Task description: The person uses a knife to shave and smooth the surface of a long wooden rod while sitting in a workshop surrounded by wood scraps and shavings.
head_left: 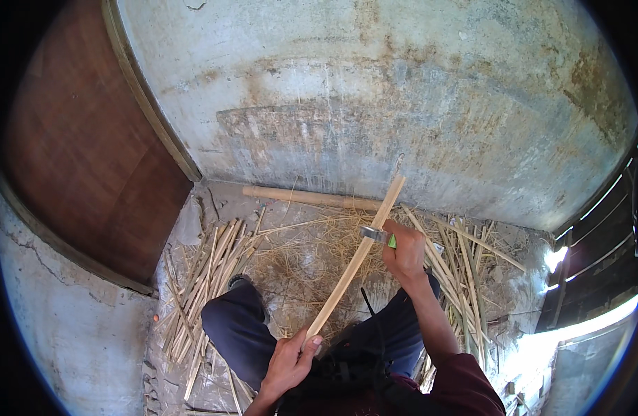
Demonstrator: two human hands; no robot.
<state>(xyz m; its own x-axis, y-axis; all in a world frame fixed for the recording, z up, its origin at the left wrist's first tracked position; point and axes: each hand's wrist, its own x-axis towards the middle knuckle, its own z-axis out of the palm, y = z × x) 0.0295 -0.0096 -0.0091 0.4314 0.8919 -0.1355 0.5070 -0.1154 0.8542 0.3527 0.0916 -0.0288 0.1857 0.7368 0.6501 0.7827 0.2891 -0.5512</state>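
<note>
A long, pale bamboo strip (348, 274) slants away from my body, its far end toward the wall. My left hand (292, 360) is closed around its near end, close to my lap. In my right hand (406, 254) is a knife with a green handle (392, 240), the fingers wrapped round it. Its short metal blade (371, 234) lies across the strip's upper part and seems to touch it. The fingers partly hide the handle.
Split bamboo strips lie in piles on the left (206, 284) and on the right (469, 277). A bamboo pole (312, 197) rests along the wall base. Thin shavings (301, 249) litter the floor between my legs. A brown door panel (90, 152) stands at the left.
</note>
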